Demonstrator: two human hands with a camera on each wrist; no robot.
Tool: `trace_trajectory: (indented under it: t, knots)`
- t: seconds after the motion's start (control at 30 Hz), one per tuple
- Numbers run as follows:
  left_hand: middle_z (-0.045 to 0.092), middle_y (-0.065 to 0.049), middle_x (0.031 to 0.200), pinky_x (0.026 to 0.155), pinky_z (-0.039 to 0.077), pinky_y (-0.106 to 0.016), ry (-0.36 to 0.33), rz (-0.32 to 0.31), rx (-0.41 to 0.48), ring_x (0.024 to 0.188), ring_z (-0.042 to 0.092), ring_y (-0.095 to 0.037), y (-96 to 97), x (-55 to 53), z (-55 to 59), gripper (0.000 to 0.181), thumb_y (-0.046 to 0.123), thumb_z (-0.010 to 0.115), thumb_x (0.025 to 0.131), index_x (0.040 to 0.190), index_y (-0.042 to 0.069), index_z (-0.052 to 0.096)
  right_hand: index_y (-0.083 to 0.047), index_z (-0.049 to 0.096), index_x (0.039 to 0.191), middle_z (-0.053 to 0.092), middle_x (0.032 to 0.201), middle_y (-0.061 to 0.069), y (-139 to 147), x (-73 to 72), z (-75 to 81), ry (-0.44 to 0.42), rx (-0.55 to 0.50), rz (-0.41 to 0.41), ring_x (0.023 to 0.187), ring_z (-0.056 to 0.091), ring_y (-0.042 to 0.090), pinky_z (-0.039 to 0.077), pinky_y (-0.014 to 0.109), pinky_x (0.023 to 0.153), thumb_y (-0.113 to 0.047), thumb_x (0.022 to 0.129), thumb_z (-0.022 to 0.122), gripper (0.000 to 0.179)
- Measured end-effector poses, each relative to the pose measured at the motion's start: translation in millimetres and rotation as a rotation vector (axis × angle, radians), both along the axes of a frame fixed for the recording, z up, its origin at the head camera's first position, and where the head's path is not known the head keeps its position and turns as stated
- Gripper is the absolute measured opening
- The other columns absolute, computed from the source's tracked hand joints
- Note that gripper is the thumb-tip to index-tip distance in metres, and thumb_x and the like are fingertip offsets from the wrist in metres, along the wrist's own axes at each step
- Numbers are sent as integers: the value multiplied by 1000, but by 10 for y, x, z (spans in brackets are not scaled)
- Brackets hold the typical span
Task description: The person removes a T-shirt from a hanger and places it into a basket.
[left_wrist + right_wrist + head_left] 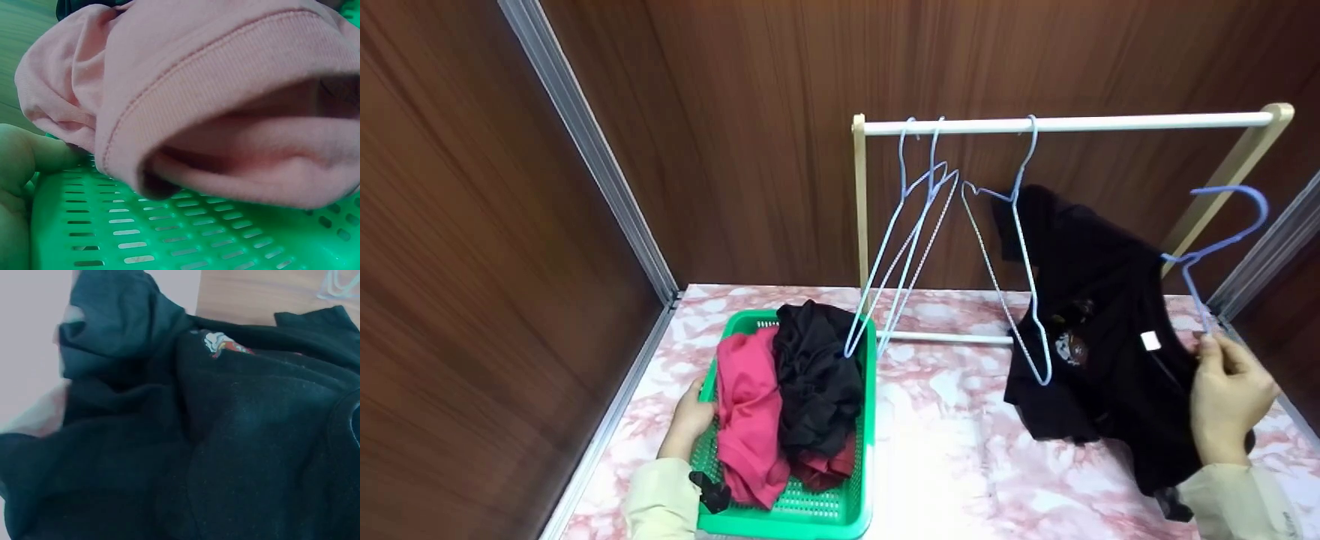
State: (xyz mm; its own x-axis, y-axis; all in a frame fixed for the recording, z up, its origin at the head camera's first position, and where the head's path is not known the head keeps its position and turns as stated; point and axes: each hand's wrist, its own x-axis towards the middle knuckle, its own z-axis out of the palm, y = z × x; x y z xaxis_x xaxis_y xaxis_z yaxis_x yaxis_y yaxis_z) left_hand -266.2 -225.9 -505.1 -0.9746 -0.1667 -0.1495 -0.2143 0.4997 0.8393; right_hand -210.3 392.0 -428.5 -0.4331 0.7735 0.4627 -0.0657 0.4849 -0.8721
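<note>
At the basket's left side, my left hand (691, 416) grips the rim of the green plastic basket (872, 465), thumb (50, 153) over the edge. A pink garment (750, 420) with a ribbed band (225, 73), a crumpled black garment (819, 382) and a dark red cloth (829, 466) lie inside. Over on the right, my right hand (1234, 397) pinches a blue wire hanger (1222, 244) together with the neckline of a black T-shirt (1117, 360). The shirt hangs sideways, its white label and printed picture showing. The hanger's lower part is hidden by shirt and hand.
A clothes rack with a white rail (1095, 124) and wooden posts (861, 202) stands at the back. Several wire hangers hang on it, one hanger (1024, 247) in front of the shirt. Brown panel walls (735, 150) enclose the pink marbled table (937, 420).
</note>
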Motion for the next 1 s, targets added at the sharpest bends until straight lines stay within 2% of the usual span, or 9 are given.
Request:
trace_trajectory:
  t: [0.1,0.23,0.37,0.47,0.53,0.63,0.7,0.87,1.0]
  knots:
    - [53,-32,116,83,42,-37,-2,2,1,96,49,-35,-5,-2,-17,62,-4,50,74,135,-7,38,-24,75,87,48,61,-46,-30,9,-105,-13,6,17,63,46,-25,32,5,68,-24,89,65,10]
    - [52,-33,116,86,42,-39,2,3,-15,98,49,-35,-15,-9,-39,62,-4,50,75,135,-8,38,-6,75,94,48,60,-46,-76,28,-227,-33,19,44,62,47,-25,33,5,66,-23,90,64,20]
    - [52,-33,117,83,43,-39,-5,-2,-5,97,50,-35,-20,-14,-45,63,-3,51,75,136,-7,37,-17,75,90,48,60,-45,-111,52,-331,-60,-1,59,61,47,-25,33,4,66,-25,90,64,13]
    - [54,-31,114,80,42,-37,12,-8,14,93,50,-34,-67,-58,-136,63,-2,53,74,136,-4,40,-16,75,89,48,60,-46,-135,70,-403,-88,12,59,60,46,-26,32,4,66,-26,90,65,15]
    - [56,-27,108,74,42,-33,54,-20,27,86,50,-30,-122,-114,-254,63,0,55,73,134,-2,43,-8,75,90,46,60,-47,-157,83,-448,-109,29,61,60,45,-27,31,4,66,-26,90,64,21]
    - [57,-26,106,73,41,-33,74,-32,20,83,49,-29,-165,-146,-323,64,2,55,72,135,0,44,0,73,95,45,60,-48,-194,95,-512,-129,42,71,62,44,-28,30,4,67,-25,89,64,27]
    - [57,-26,107,73,41,-32,72,-25,9,84,50,-29,-149,-134,-284,65,1,55,71,135,-1,44,3,72,97,44,61,-49,-216,100,-553,-139,46,80,63,43,-29,30,4,68,-24,89,65,29]
    - [55,-32,110,74,42,-31,34,-20,-26,89,50,-33,-60,-34,-80,64,-2,52,73,136,-7,40,5,71,98,43,61,-50,-264,106,-645,-157,62,101,63,42,-29,30,4,69,-22,89,65,29]
    - [53,-33,113,78,42,-33,22,-20,-30,91,50,-34,-33,-11,-38,64,-3,50,75,137,-8,37,4,71,100,44,61,-49,-291,108,-710,-185,45,133,64,44,-29,30,3,69,-22,90,64,29]
